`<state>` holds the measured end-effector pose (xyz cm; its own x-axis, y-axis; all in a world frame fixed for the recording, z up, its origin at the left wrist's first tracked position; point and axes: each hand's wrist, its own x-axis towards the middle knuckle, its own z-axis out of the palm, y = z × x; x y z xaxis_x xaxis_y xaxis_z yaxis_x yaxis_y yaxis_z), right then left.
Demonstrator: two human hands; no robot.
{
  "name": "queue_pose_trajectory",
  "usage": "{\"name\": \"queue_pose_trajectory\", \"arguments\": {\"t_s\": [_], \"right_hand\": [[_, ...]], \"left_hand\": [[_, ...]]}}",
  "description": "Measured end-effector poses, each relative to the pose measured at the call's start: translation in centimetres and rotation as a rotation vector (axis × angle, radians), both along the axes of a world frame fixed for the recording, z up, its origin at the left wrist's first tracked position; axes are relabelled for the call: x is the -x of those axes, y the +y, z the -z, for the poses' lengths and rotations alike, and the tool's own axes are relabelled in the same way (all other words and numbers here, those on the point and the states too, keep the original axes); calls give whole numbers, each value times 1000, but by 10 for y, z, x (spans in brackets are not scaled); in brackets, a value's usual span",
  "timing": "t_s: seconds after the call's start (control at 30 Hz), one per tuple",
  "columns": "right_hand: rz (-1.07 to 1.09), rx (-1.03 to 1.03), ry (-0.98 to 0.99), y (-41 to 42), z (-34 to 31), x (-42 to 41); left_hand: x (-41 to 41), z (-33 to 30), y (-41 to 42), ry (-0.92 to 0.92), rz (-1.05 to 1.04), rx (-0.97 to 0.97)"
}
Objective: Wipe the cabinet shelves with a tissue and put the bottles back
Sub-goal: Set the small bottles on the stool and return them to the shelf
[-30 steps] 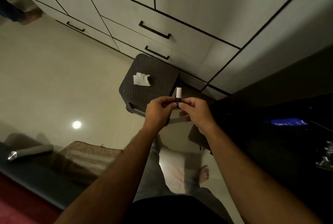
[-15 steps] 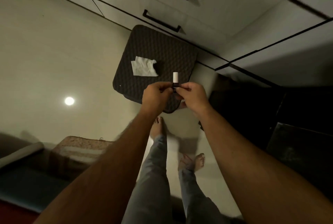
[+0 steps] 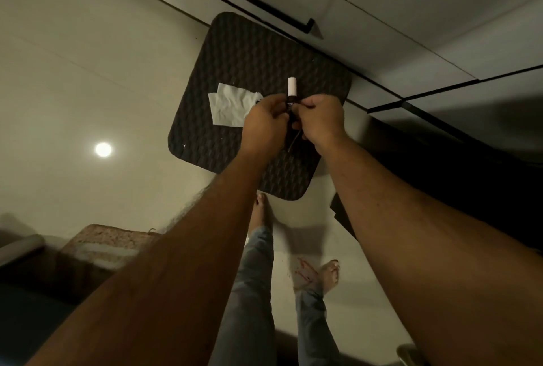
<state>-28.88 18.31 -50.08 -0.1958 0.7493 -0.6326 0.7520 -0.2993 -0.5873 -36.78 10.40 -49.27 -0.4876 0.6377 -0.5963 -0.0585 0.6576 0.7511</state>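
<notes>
White-capped bottle [image 3: 291, 98] pinched upright between both hands; tissue [image 3: 230, 104] beside.

Below you stands a dark stool [image 3: 235, 51] with a woven, quilted top, set against pale drawer fronts [image 3: 382, 21]; one drawer carries a long black handle [image 3: 273, 6]. The glossy cream floor [image 3: 73, 71] throws back a round spot of light [image 3: 103, 149]. At lower left lies a speckled brown mat [image 3: 108, 240]. Your jeans legs [image 3: 252, 286] and bare feet show beneath.
</notes>
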Motion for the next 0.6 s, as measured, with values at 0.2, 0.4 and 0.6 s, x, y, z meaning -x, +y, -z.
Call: {"name": "queue_pose_trajectory", "arguments": {"t_s": [0.2,0.4,0.6], "right_hand": [[-46,-97,-78,2,-2,0],[-219,-303,-8,-2,-24,18],[-462,-207,-53,-30,-16,65]], "left_hand": [[6,-11,-3,9,19,-37],[42,-17,-45,238,-232,17],[71,-14,-76,215,-327,106]]}}
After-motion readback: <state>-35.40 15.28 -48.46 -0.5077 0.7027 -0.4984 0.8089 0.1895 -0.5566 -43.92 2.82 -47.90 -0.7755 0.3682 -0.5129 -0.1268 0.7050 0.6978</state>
